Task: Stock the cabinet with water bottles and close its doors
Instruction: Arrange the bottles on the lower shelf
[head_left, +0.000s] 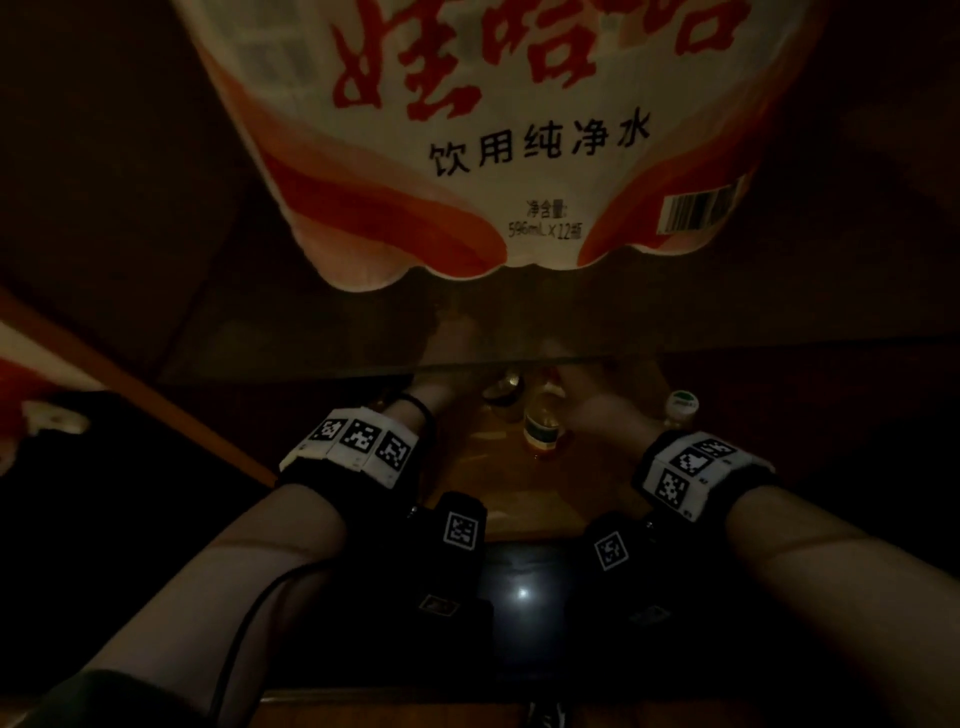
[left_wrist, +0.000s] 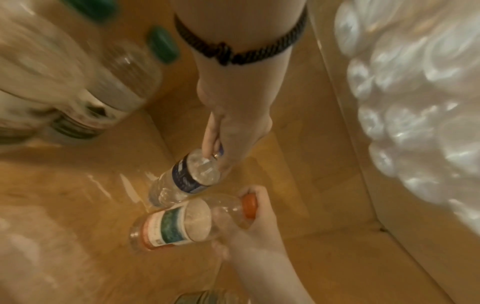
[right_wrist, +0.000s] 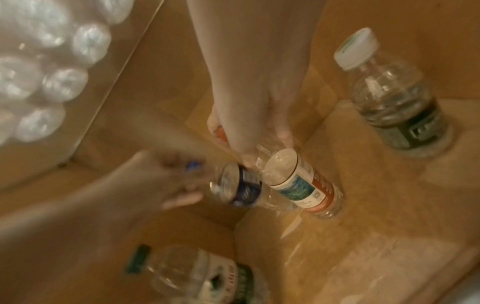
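Note:
Both my hands reach into the lower wooden cabinet compartment (left_wrist: 78, 185), under a glass shelf (head_left: 727, 345). My left hand (left_wrist: 215, 152), with a black band on its wrist, grips the neck of a clear blue-labelled bottle (left_wrist: 187, 176). Beside it, my right hand (right_wrist: 249, 144) grips the top of a red-capped bottle (right_wrist: 301, 185) with a white, green and red label. The two bottles stand close together near the back corner, bases at the cabinet floor. In the head view the glass shelf partly hides both hands (head_left: 441, 384) (head_left: 597, 400).
A shrink-wrapped pack of water bottles (head_left: 519, 130) lies on the glass shelf above. A white-capped bottle (right_wrist: 394, 102) stands to the right, and green-capped bottles (left_wrist: 124, 82) stand to the left. Another bottle (right_wrist: 207, 275) stands nearer the front. A dark glossy floor (head_left: 524, 597) lies below.

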